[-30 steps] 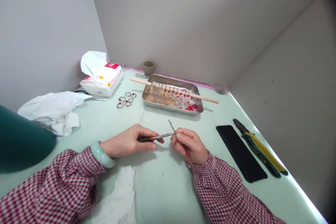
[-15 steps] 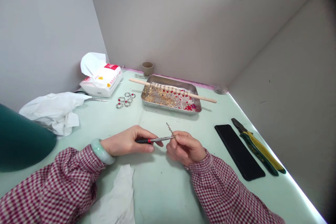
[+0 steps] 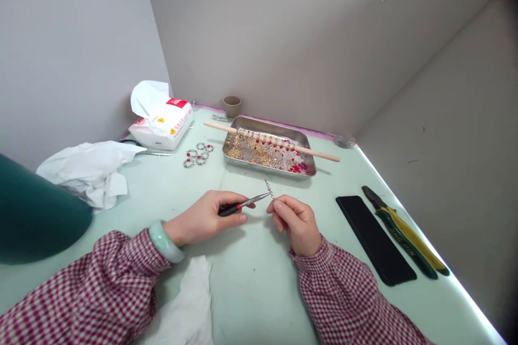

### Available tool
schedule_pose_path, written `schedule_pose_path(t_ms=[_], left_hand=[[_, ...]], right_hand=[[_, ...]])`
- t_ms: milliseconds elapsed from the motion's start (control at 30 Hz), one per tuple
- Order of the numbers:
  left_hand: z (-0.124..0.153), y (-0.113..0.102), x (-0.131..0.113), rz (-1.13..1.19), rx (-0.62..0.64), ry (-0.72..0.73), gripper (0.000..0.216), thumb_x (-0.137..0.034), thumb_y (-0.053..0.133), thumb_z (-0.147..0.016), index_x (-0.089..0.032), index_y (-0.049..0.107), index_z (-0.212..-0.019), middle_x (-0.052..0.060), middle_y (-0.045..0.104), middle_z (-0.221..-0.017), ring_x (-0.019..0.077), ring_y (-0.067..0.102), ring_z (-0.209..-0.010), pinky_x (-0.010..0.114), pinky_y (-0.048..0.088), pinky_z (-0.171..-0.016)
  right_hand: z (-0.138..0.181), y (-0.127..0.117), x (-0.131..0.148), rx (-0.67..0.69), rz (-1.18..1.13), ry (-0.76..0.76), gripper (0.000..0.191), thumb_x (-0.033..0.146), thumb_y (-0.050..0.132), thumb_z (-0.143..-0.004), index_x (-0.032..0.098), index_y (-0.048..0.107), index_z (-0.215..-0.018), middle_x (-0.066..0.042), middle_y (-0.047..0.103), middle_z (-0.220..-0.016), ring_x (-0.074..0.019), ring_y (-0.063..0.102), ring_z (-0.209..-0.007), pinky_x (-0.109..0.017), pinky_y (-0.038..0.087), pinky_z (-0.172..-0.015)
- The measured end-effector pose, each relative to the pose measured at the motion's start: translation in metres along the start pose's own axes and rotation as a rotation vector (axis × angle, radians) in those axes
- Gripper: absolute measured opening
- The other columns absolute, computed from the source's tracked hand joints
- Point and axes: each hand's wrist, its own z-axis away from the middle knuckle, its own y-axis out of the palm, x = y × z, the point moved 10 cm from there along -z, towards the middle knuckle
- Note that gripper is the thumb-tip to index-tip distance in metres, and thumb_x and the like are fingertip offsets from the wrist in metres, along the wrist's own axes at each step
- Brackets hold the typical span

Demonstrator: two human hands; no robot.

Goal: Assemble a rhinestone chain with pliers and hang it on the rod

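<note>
My left hand (image 3: 208, 218) is closed around the dark handle of slim pliers (image 3: 253, 201), whose metal tip points right. Between thumb and forefinger, my right hand (image 3: 297, 221) pinches the lower end of a short beaded wire (image 3: 268, 187). That wire slants up and left out of my fingers, and the pliers' tip is at its middle; I cannot tell whether the jaws grip it. Beyond my hands is a metal tray (image 3: 267, 170) of gold, clear and red beads. A wooden stick (image 3: 324, 155) lies across it, with beaded pieces wound around its middle.
Several beaded rings (image 3: 198, 155) lie left of the tray. Further left are a tissue pack (image 3: 162, 124), scissors (image 3: 156, 152), crumpled tissue (image 3: 89, 167) and a green cylinder (image 3: 40, 215). At right lie a black case (image 3: 376, 240) and large pliers (image 3: 408, 237). A cup (image 3: 232, 107) stands behind.
The pliers' tip has tilted upward and sits higher along the beaded wire. My right hand has moved slightly right and turned, and the wire now leans up and left from my fingertips.
</note>
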Motion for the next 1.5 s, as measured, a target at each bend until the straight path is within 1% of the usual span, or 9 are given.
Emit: schedule_pose_path(t_ms=[100, 200, 400, 600, 933, 1133, 1333, 1400, 1500], left_hand=[[0.000, -0.003, 0.000, -0.057, -0.049, 0.009, 0.031, -0.033, 0.054, -0.081, -0.014, 0.063, -0.105, 0.004, 0.062, -0.088, 0.0151, 0.053, -0.077, 0.028, 0.044, -0.073], [0.000, -0.007, 0.002, -0.058, -0.088, 0.002, 0.031, -0.032, 0.054, -0.082, -0.015, 0.063, -0.106, 0.006, 0.064, -0.098, 0.0175, 0.056, -0.087, 0.030, 0.044, -0.079], [0.000, -0.009, 0.002, -0.054, -0.113, 0.007, 0.031, -0.031, 0.054, -0.080, -0.016, 0.063, -0.107, 0.006, 0.065, -0.105, 0.0182, 0.058, -0.091, 0.031, 0.045, -0.082], [0.000, -0.011, 0.002, -0.108, -0.128, 0.006, 0.028, -0.030, 0.054, -0.080, -0.016, 0.065, -0.102, 0.005, 0.066, -0.099, 0.0179, 0.059, -0.087, 0.030, 0.045, -0.079], [0.000, -0.010, 0.005, -0.124, -0.102, -0.009, 0.026, -0.031, 0.053, -0.081, -0.015, 0.066, -0.098, 0.004, 0.066, -0.095, 0.0169, 0.058, -0.083, 0.027, 0.044, -0.076], [0.000, -0.010, 0.004, -0.124, -0.088, -0.016, 0.030, -0.031, 0.052, -0.081, -0.014, 0.066, -0.101, 0.005, 0.066, -0.092, 0.0170, 0.057, -0.080, 0.027, 0.045, -0.072], [0.000, -0.004, 0.001, -0.157, -0.037, 0.012, 0.030, -0.028, 0.055, -0.080, -0.016, 0.065, -0.105, 0.003, 0.067, -0.090, 0.0158, 0.057, -0.078, 0.025, 0.043, -0.072], [0.001, -0.001, 0.000, -0.182, -0.020, 0.015, 0.028, -0.027, 0.054, -0.080, -0.017, 0.066, -0.103, 0.002, 0.067, -0.088, 0.0153, 0.057, -0.076, 0.025, 0.043, -0.071], [0.002, 0.000, -0.003, -0.253, -0.031, 0.019, 0.026, -0.026, 0.052, -0.081, -0.017, 0.066, -0.101, 0.002, 0.067, -0.087, 0.0152, 0.057, -0.075, 0.024, 0.041, -0.069]], right_hand=[[0.000, -0.001, 0.000, -0.008, 0.011, -0.002, 0.025, 0.033, 0.051, -0.084, 0.016, 0.062, -0.070, 0.005, 0.045, -0.044, -0.0075, 0.036, -0.041, -0.022, 0.028, -0.043], [0.000, 0.000, 0.000, -0.003, 0.014, 0.004, 0.025, 0.033, 0.051, -0.084, 0.016, 0.062, -0.070, 0.005, 0.044, -0.043, -0.0077, 0.036, -0.041, -0.022, 0.029, -0.044], [0.000, 0.003, -0.001, 0.014, 0.017, 0.002, 0.025, 0.034, 0.051, -0.085, 0.016, 0.062, -0.070, 0.005, 0.043, -0.044, -0.0076, 0.035, -0.042, -0.022, 0.029, -0.044], [0.000, 0.003, -0.001, 0.019, 0.047, 0.011, 0.026, 0.035, 0.050, -0.084, 0.016, 0.061, -0.070, 0.005, 0.043, -0.044, -0.0081, 0.036, -0.042, -0.022, 0.030, -0.044], [0.001, 0.005, 0.001, 0.041, 0.070, 0.007, 0.026, 0.034, 0.050, -0.085, 0.016, 0.060, -0.069, 0.005, 0.044, -0.044, -0.0079, 0.036, -0.042, -0.022, 0.031, -0.045], [0.000, 0.008, 0.001, 0.068, 0.099, 0.000, 0.027, 0.038, 0.048, -0.086, 0.016, 0.061, -0.076, 0.005, 0.044, -0.046, -0.0081, 0.037, -0.043, -0.022, 0.031, -0.045], [-0.001, 0.008, 0.003, 0.050, 0.042, -0.013, 0.024, 0.039, 0.050, -0.085, 0.017, 0.059, -0.082, 0.007, 0.041, -0.044, -0.0071, 0.034, -0.038, -0.020, 0.028, -0.040], [0.000, 0.007, 0.004, 0.028, 0.076, -0.022, 0.024, 0.038, 0.050, -0.085, 0.016, 0.060, -0.079, 0.006, 0.041, -0.043, -0.0068, 0.034, -0.038, -0.020, 0.027, -0.040], [0.002, 0.000, 0.004, -0.047, 0.184, -0.022, 0.024, 0.035, 0.051, -0.084, 0.016, 0.061, -0.074, 0.006, 0.039, -0.043, -0.0067, 0.032, -0.038, -0.021, 0.026, -0.039]])
